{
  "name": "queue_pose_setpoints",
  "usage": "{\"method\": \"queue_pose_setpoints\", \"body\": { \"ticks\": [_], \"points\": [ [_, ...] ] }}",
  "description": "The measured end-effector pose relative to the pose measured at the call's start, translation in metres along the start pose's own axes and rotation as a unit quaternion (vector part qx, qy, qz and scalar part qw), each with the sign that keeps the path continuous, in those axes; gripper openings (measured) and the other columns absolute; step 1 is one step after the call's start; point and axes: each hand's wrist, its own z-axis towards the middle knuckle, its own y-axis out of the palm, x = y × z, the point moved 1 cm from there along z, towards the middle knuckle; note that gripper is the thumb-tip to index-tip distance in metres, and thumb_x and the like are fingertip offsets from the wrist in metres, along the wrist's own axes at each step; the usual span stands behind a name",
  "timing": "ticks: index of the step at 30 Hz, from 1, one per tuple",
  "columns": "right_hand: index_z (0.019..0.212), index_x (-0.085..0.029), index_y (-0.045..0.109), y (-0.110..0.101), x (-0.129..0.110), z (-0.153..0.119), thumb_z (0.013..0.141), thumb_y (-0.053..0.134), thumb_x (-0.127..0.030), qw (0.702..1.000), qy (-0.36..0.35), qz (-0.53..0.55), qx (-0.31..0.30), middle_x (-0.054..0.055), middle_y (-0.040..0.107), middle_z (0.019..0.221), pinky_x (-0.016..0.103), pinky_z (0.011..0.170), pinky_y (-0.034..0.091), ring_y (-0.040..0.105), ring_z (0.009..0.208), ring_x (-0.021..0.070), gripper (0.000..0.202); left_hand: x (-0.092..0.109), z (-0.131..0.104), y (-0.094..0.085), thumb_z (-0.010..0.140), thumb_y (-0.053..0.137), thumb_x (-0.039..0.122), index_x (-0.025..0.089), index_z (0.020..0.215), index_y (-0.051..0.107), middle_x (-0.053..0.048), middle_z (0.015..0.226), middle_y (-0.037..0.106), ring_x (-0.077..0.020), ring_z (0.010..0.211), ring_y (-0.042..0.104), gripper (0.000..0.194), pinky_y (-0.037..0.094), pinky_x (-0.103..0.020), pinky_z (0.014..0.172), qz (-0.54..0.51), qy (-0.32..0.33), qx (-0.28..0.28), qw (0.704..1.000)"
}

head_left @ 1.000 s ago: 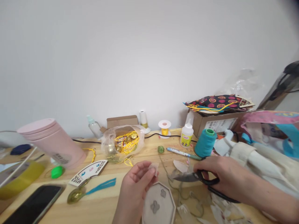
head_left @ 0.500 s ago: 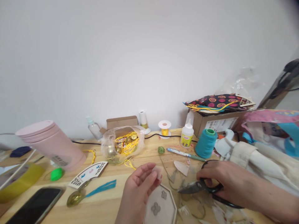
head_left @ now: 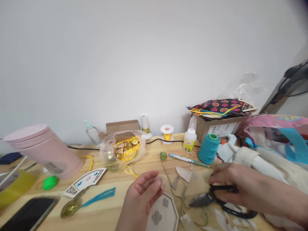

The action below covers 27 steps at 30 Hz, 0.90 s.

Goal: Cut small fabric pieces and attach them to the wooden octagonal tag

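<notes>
My left hand (head_left: 143,195) pinches a small pale, thin scrap (head_left: 161,182) between thumb and fingertips. Just below it lies a pale panel with angled edges (head_left: 166,219), carrying grey flower shapes (head_left: 157,217); my hand hides part of it. My right hand (head_left: 237,184) is closed at the handles of black scissors (head_left: 201,199), low over the table, blades pointing left. The fingers are partly hidden and blurred there. Pale cut scraps (head_left: 184,174) and a thin greenish cord (head_left: 176,195) lie between the hands.
Behind the hands stand a glue bottle (head_left: 190,139), a teal thread cone (head_left: 209,149) and a pen (head_left: 187,159). A clear bag of gold bells and yellow cord (head_left: 122,150) sits further left. A pink tumbler (head_left: 45,150), phone (head_left: 30,214) and tasselled ornament (head_left: 72,207) occupy the left side.
The scissors and my right hand have shifted a little right, and the scissors sit lower. My left hand keeps its pinch on the scrap. The whole view has shifted slightly.
</notes>
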Motion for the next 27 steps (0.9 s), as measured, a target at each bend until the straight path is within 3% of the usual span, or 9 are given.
{"method": "queue_pose_setpoints", "body": {
  "ticks": [1, 3, 5, 11, 16, 22, 27],
  "points": [
    [0.064, -0.027, 0.068, 0.002, -0.003, 0.004, 0.063, 0.063, -0.015, 1.000, -0.001, -0.019, -0.025, -0.001, 0.066, 0.068, 0.021, 0.055, 0.044, 0.060, 0.062, 0.0162, 0.012, 0.000, 0.000, 0.001, 0.047, 0.080, 0.011, 0.014, 0.073, 0.065, -0.002, 0.060, 0.069, -0.0099, 0.055, 0.062, 0.030, 0.052, -0.017, 0.054, 0.002, 0.000, -0.002, 1.000],
    [0.077, -0.023, 0.068, 0.011, -0.009, 0.014, 0.076, 0.053, -0.020, 0.999, 0.006, -0.031, -0.013, 0.003, 0.065, 0.074, 0.026, 0.062, 0.044, 0.060, 0.070, 0.0195, 0.015, 0.000, -0.002, 0.003, 0.045, 0.080, 0.012, 0.013, 0.071, 0.065, -0.002, 0.059, 0.069, -0.0091, 0.054, 0.061, 0.030, 0.052, -0.016, 0.054, 0.010, -0.001, -0.003, 1.000],
    [0.080, -0.021, 0.067, 0.025, -0.014, 0.023, 0.077, 0.053, -0.023, 0.999, 0.026, -0.018, 0.038, 0.005, 0.065, 0.078, 0.028, 0.067, 0.044, 0.059, 0.076, 0.0210, 0.014, 0.001, -0.005, 0.006, 0.044, 0.081, 0.013, 0.012, 0.069, 0.066, -0.002, 0.057, 0.069, -0.0088, 0.051, 0.061, 0.029, 0.051, -0.016, 0.052, 0.020, 0.001, -0.003, 1.000],
    [0.073, -0.016, 0.060, 0.064, -0.016, 0.035, 0.071, 0.056, -0.020, 0.993, 0.076, -0.022, 0.083, 0.007, 0.060, 0.077, 0.031, 0.063, 0.043, 0.057, 0.075, 0.0233, 0.006, 0.000, -0.011, 0.014, 0.040, 0.081, 0.017, 0.013, 0.064, 0.067, -0.002, 0.052, 0.069, -0.0090, 0.048, 0.060, 0.028, 0.050, -0.015, 0.050, 0.049, 0.018, -0.006, 0.999],
    [0.065, -0.019, 0.056, 0.067, -0.010, 0.038, 0.070, 0.052, -0.013, 0.995, 0.066, -0.006, 0.079, 0.001, 0.057, 0.068, 0.026, 0.057, 0.041, 0.055, 0.065, 0.0172, 0.009, -0.001, -0.013, 0.014, 0.039, 0.081, 0.021, 0.014, 0.058, 0.067, -0.001, 0.050, 0.067, -0.0085, 0.046, 0.058, 0.025, 0.049, -0.015, 0.050, 0.065, 0.022, -0.022, 0.997],
    [0.071, -0.018, 0.056, 0.065, -0.009, 0.036, 0.073, 0.051, -0.016, 0.994, 0.068, 0.004, 0.086, 0.003, 0.058, 0.070, 0.028, 0.057, 0.040, 0.055, 0.066, 0.0192, 0.006, -0.002, -0.012, 0.013, 0.043, 0.080, 0.022, 0.014, 0.056, 0.067, 0.000, 0.050, 0.066, -0.0075, 0.046, 0.057, 0.020, 0.048, -0.014, 0.050, 0.084, 0.018, -0.044, 0.995],
    [0.064, -0.019, 0.054, 0.065, -0.010, 0.036, 0.073, 0.051, -0.014, 0.993, 0.060, 0.031, 0.095, 0.002, 0.056, 0.067, 0.027, 0.057, 0.039, 0.053, 0.064, 0.0185, 0.011, -0.004, -0.014, 0.016, 0.040, 0.082, 0.024, 0.014, 0.055, 0.067, 0.002, 0.048, 0.065, -0.0071, 0.047, 0.056, 0.023, 0.048, -0.014, 0.049, 0.094, 0.012, -0.036, 0.995]
  ]
}}
